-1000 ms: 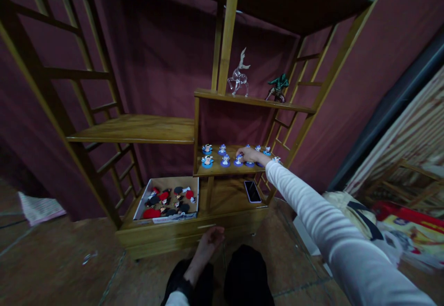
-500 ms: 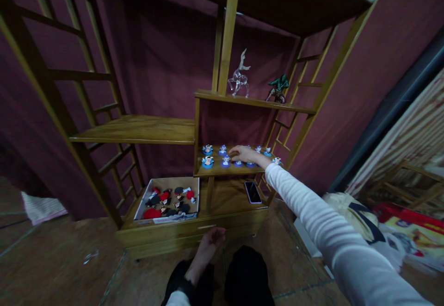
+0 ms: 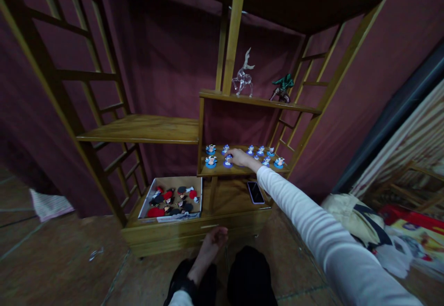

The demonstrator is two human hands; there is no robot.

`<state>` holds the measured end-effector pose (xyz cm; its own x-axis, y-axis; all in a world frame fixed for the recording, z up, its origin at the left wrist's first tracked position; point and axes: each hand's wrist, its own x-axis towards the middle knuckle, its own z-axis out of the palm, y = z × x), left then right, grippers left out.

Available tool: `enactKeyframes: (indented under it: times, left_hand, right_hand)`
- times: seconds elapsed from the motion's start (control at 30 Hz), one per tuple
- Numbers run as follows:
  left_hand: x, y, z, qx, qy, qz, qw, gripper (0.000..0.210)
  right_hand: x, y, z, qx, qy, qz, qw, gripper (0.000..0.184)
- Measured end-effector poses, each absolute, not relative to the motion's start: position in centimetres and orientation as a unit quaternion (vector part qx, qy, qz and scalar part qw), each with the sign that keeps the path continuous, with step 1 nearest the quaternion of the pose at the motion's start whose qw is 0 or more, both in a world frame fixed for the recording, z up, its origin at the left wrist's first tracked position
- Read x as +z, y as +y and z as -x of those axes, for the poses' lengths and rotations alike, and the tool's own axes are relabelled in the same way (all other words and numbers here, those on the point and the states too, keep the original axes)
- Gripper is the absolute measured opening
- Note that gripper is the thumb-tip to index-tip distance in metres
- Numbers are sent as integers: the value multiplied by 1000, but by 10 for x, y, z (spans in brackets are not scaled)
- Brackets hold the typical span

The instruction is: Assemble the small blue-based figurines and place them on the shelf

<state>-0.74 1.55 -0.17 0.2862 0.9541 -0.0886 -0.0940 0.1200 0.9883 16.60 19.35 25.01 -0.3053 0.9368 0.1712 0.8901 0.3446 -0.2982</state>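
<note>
My right hand (image 3: 240,157) reaches onto the small middle shelf. Its fingertips are closed at the top of a purple-and-white figurine (image 3: 227,161) on a round purple base, in the front row. More small figurines stand in two rows there, among them a blue-based one (image 3: 211,162) at the left end and another blue-based one (image 3: 279,162) at the right. My hand and wrist hide part of the front row. Low in front of the drawer, my left hand (image 3: 214,240) hangs with its fingers curled in and nothing visible in them.
A shallow white box (image 3: 145,199) holding several red and black figurines sits on the cabinet's lower deck. To its right lies a phone (image 3: 255,192). On the shelf above stand a clear glass deer (image 3: 243,81) and a green figure (image 3: 283,87). Bags (image 3: 354,215) lie at right.
My right hand has shifted slightly along the front row to the left-hand purple figurine, uncovering figurines to its right. The view has turned slightly. My left hand stays low, fingers curled.
</note>
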Motion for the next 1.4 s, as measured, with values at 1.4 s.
enactKeyframes:
  times: [1.4]
  left_hand:
    - [-1,17,8,404,408,-502,647,37]
  right_hand:
    - [280,187,-212,16,-784,621,4,35]
